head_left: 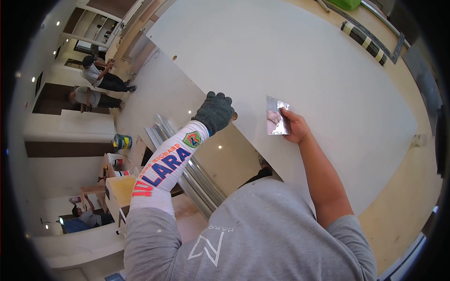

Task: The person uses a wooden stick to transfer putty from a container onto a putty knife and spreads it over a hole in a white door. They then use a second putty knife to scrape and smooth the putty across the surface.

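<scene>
My right hand (295, 127) is bare and grips a shiny, flat metal scraper (277, 117) between thumb and fingers. The scraper stands over a large pale panel (300, 61), its face mirroring the surroundings. My left hand (215, 111), in a dark knit glove with a white printed sleeve behind it, is curled closed at the panel's near-left edge. A small brown end (235, 115) shows beside the glove; what the fingers hold is hidden.
Long metal profiles (187, 168) lie on the floor left of the panel. A dark bundle with yellow bands (363, 42) and a metal square (398, 48) lie at the far right. People (101, 75) stand at the upper left. A paint bucket (122, 142) is on the floor.
</scene>
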Motion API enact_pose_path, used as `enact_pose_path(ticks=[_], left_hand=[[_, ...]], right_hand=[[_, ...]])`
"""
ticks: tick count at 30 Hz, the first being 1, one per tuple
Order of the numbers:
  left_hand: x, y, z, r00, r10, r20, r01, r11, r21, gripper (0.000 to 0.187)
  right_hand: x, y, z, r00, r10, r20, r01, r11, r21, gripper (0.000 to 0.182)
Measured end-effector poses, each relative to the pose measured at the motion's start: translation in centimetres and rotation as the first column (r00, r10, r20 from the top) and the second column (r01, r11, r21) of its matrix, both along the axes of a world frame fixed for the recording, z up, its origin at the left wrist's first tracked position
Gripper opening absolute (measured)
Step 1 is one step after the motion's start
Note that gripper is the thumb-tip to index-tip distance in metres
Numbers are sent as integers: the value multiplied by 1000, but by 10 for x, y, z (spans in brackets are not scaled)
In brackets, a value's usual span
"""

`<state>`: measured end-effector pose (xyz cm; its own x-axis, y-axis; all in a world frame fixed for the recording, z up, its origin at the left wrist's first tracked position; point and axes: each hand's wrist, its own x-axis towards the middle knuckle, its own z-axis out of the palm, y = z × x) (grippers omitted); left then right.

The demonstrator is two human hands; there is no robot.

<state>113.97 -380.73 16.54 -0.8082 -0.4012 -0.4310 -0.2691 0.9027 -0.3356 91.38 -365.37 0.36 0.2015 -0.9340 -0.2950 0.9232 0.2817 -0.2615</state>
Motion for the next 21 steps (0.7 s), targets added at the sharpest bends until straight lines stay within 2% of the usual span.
enact_pose_path(ticks=[5,8,14,21], left_hand=[[-5,4,1,997,52,52,-53,998,16,19],[-7,6,-6,994,33,106,-28,999,-44,20],[-14,8,-8,980,46,194,-34,998,-61,21],[-22,10,5,954,274,122,-282,958,47,26]], right_hand=[[5,0,5,1000,11,8,-11,1000,-6,31],[6,0,7,999,23,26,-23,1000,-21,34],[10,0,9,1000,7,1,-7,1000,-7,32],[4,-1,0,999,25,24,-26,1000,10,32]])
